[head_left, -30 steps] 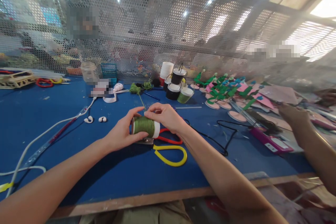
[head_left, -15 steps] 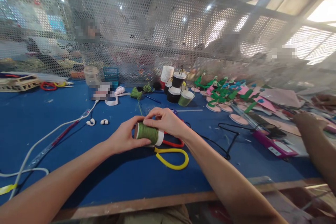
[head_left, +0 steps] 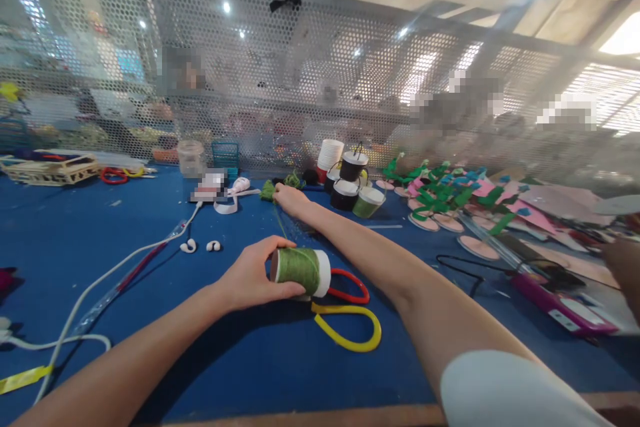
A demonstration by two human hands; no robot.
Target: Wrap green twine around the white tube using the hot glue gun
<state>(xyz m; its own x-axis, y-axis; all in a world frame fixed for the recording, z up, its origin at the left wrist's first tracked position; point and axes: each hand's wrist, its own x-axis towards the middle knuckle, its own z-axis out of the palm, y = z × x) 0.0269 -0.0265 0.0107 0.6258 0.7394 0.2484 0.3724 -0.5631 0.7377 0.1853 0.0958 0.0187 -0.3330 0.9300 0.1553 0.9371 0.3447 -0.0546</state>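
Observation:
My left hand [head_left: 257,275] is wrapped around a small paper cup [head_left: 300,268] lying on its side. Green yarn is wound about most of the cup, and a white band shows at its right end. Farther back, my right hand [head_left: 294,201] has its fingers closed at a bundle of green yarn [head_left: 268,191]; the fingertips are partly hidden. A thin green strand runs between the bundle and the cup. Scissors with a red handle loop [head_left: 357,299] and a yellow handle loop [head_left: 376,327] lie just right of the cup.
Yarn-wrapped cups [head_left: 345,193] with black or green sides stand behind my right forearm. Green craft plants on round bases [head_left: 477,248] fill the right side, near a purple glue gun [head_left: 565,307]. A white cable [head_left: 125,237] and earbuds [head_left: 189,246] lie left. A co-worker's arm shows far right.
My right hand has left the cup and reached away to the green yarn bundle. My left hand still holds the cup. The view has shifted slightly.

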